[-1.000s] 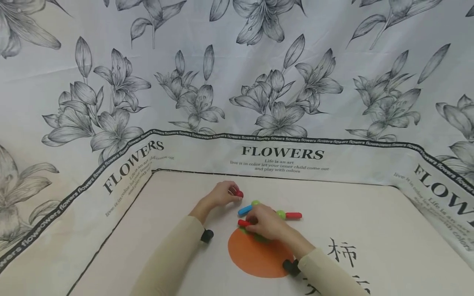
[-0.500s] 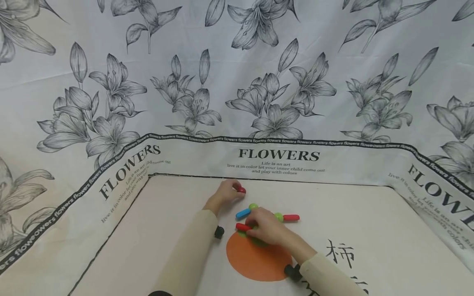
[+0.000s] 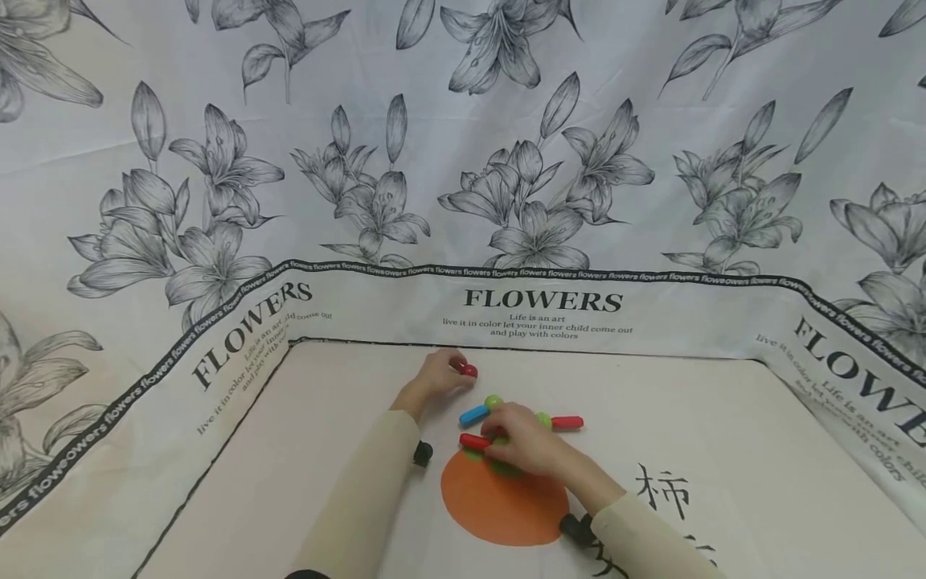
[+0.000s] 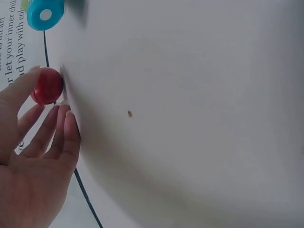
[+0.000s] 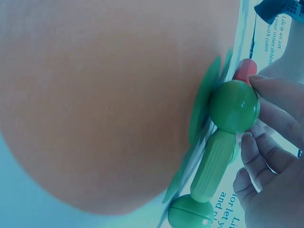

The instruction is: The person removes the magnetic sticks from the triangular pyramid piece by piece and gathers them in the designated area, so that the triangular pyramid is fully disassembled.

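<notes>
My left hand (image 3: 439, 375) pinches a red ball (image 4: 47, 86) between thumb and fingers near the far side of the table. Closer to me, my right hand (image 3: 526, 438) grips a green ball (image 5: 233, 106) above the orange fruit print. From that ball extend a red rod (image 3: 475, 441) and a green rod (image 5: 213, 166). A further green ball (image 5: 191, 212) sits at the green rod's end. Just beyond my right hand lies a blue rod (image 3: 473, 415) with a green ball (image 3: 493, 400) at its tip. My right hand partly hides how these pieces join.
Another red rod (image 3: 567, 422) lies right of my right hand, against a green ball (image 3: 544, 419). The pale tablecloth bears an orange fruit print (image 3: 505, 503) and black characters (image 3: 663, 490). A flower-printed curtain (image 3: 542, 201) stands behind and along the sides.
My left hand has moved slightly right and away from me with the red ball. My right hand stays almost where it was on its pieces. The head view has shifted a little.
</notes>
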Available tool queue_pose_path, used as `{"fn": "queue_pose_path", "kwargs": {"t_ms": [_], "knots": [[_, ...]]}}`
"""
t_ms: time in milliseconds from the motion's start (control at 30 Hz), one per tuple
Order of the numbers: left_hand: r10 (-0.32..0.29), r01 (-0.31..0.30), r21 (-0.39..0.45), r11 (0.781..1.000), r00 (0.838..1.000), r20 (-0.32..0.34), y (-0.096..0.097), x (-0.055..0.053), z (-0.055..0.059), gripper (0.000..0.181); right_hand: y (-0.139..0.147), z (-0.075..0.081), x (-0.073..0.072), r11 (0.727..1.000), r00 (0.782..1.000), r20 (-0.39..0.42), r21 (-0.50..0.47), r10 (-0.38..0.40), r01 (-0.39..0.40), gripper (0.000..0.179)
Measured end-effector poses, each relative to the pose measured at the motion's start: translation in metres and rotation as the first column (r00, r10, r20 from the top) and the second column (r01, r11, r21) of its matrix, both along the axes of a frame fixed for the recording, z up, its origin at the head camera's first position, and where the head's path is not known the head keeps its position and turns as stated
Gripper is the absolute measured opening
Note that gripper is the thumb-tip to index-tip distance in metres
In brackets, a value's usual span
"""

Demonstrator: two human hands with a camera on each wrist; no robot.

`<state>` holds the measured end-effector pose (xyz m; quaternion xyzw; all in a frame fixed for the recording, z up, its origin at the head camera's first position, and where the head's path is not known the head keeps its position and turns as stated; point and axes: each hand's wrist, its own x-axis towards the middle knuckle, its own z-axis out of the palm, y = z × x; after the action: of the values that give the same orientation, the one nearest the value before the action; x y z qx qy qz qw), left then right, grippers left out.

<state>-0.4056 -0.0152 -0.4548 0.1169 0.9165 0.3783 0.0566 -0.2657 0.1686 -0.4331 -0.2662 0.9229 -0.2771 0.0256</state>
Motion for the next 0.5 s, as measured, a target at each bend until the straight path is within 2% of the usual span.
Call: {"fn": "queue_pose_path", "kwargs": {"t_ms": [133, 267, 400, 500], "knots": [[0.01, -0.01, 0.013, 1.0, 1.0, 0.01, -0.011, 0.002, 0.0, 0.047, 0.002, 0.001, -0.003, 1.0, 1.0, 0.008, -0.009, 0.024, -0.024, 0.016], [0.018, -0.019, 0.034, 0.999, 1.0, 0.013, -0.023, 0.013, 0.001, 0.046, 0.009, 0.007, -0.006, 0.999, 0.998, 0.049, -0.04, 0.037, -0.035, 0.014], [-0.019, 0.019, 0.039, 0.999, 1.0, 0.003, -0.036, 0.026, 0.002, 0.042, 0.019, 0.015, -0.009, 0.998, 0.999, 0.048, -0.057, 0.012, -0.009, 0.018], [-0.076, 0.076, 0.019, 0.997, 0.997, -0.003, -0.044, 0.034, 0.003, 0.037, 0.025, 0.018, -0.015, 0.998, 1.0, 0.017, -0.052, -0.026, 0.027, 0.02]]}}
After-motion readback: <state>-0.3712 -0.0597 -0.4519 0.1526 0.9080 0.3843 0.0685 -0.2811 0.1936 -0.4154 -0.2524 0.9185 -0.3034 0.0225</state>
